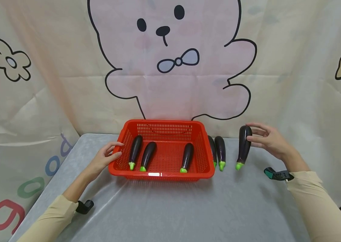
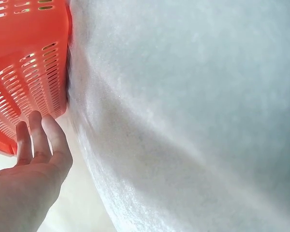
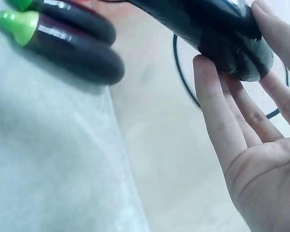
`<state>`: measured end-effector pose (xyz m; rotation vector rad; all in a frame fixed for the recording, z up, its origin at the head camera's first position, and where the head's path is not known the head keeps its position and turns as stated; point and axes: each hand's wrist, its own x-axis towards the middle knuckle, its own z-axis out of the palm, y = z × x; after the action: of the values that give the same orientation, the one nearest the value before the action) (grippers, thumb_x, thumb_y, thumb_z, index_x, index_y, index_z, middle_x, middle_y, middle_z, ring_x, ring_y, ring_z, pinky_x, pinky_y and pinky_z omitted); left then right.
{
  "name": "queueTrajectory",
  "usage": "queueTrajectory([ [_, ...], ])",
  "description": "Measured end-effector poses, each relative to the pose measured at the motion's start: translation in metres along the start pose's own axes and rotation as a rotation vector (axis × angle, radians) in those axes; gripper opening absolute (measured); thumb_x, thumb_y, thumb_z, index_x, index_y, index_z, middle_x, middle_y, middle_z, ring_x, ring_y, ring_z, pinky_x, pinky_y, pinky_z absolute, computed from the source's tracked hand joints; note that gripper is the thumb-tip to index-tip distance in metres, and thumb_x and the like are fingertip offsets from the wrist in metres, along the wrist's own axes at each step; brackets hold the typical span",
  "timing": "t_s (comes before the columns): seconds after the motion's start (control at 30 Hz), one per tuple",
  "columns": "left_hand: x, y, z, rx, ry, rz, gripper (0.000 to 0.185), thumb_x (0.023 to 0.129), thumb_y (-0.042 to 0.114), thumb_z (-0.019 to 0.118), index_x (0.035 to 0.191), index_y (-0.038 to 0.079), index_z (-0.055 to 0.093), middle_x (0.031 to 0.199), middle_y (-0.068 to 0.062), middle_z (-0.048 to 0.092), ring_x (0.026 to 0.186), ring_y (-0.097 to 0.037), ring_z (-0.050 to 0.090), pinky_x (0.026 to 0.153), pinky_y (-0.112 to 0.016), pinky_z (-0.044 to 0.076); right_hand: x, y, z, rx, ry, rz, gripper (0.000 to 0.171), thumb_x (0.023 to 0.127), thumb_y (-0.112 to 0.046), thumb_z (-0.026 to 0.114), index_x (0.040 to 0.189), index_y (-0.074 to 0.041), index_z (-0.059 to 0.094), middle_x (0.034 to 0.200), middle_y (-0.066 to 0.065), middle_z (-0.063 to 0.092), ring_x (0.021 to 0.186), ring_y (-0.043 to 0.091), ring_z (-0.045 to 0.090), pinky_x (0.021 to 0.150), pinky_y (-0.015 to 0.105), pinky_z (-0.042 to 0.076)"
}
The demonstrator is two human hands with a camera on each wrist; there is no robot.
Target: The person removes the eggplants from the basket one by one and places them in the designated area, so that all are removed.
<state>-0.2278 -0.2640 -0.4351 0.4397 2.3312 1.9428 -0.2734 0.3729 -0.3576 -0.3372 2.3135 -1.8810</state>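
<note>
A red plastic basket (image 1: 158,174) stands on the grey table with three dark purple eggplants (image 1: 148,155) lying in it, green stems toward me. Two more eggplants (image 1: 220,152) lie on the table against its right side. My right hand (image 1: 259,136) pinches the rounded top of another eggplant (image 1: 244,148) between thumb and fingers, tilted with its green stem down by the table. In the right wrist view that eggplant (image 3: 217,29) rests on my fingertips (image 3: 208,72). My left hand (image 1: 107,158) touches the basket's left wall (image 2: 29,63) with straight fingers (image 2: 38,135).
A cartoon-printed cloth hangs close behind the basket and down both sides of the table. Bare grey tabletop (image 1: 170,208) lies between the basket and me. The table's left edge runs diagonally at the lower left.
</note>
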Motion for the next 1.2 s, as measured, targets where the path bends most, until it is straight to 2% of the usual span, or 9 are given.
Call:
queueTrajectory([
  [0.13,0.0,0.0,0.0,0.003,0.002,-0.006,0.042,0.102,0.014,0.062,0.139,0.0,0.048,0.141,-0.029,0.048,0.123,-0.049,0.05,0.086,-0.034,0.055,0.002,0.014,-0.004,0.042,-0.003,0.028,0.057,0.096,0.002,0.067,0.149,-0.005,0.047,0.131,0.001,0.059,0.111,0.013,0.064,0.086,0.033,0.056],
  [0.27,0.0,0.0,0.0,0.008,0.004,-0.01,0.041,0.102,0.015,0.062,0.139,0.003,0.049,0.142,-0.027,0.048,0.124,-0.048,0.05,0.086,-0.033,0.054,0.004,0.027,-0.006,0.024,0.008,0.061,0.058,0.097,-0.001,0.068,0.15,-0.004,0.046,0.129,-0.001,0.058,0.11,0.011,0.064,0.086,0.03,0.055],
  [0.57,0.0,0.001,0.0,0.005,0.0,-0.005,0.041,0.102,0.015,0.062,0.139,0.002,0.049,0.142,-0.028,0.047,0.124,-0.049,0.05,0.086,-0.032,0.054,0.02,0.05,-0.003,-0.032,-0.004,0.137,0.067,0.097,-0.01,0.071,0.154,-0.002,0.038,0.148,0.022,0.037,0.112,0.01,0.058,0.088,0.03,0.054],
  [0.7,-0.001,0.001,0.0,0.003,0.0,-0.005,0.041,0.102,0.014,0.062,0.138,0.001,0.049,0.142,-0.029,0.047,0.123,-0.05,0.05,0.086,-0.032,0.055,0.031,0.061,-0.002,-0.03,-0.02,0.174,0.07,0.096,-0.013,0.073,0.155,-0.001,0.037,0.148,0.026,0.036,0.111,0.01,0.06,0.09,0.034,0.053],
  [0.9,0.001,0.0,0.001,0.008,-0.005,0.003,0.041,0.102,0.011,0.061,0.138,-0.002,0.048,0.142,-0.028,0.047,0.122,-0.049,0.05,0.087,-0.033,0.054,0.04,0.073,0.002,-0.029,-0.06,0.18,0.067,0.1,-0.009,0.067,0.156,0.002,0.032,0.15,0.029,0.036,0.11,0.009,0.061,0.089,0.032,0.053],
  [1.2,0.0,-0.001,-0.001,0.007,-0.003,0.003,0.044,0.102,0.014,0.062,0.139,-0.003,0.047,0.144,-0.028,0.046,0.122,-0.049,0.05,0.087,-0.034,0.054,0.045,0.076,0.012,-0.066,-0.06,0.188,0.067,0.099,-0.011,0.069,0.153,0.007,0.034,0.147,0.036,0.038,0.106,0.011,0.063,0.092,0.039,0.053],
])
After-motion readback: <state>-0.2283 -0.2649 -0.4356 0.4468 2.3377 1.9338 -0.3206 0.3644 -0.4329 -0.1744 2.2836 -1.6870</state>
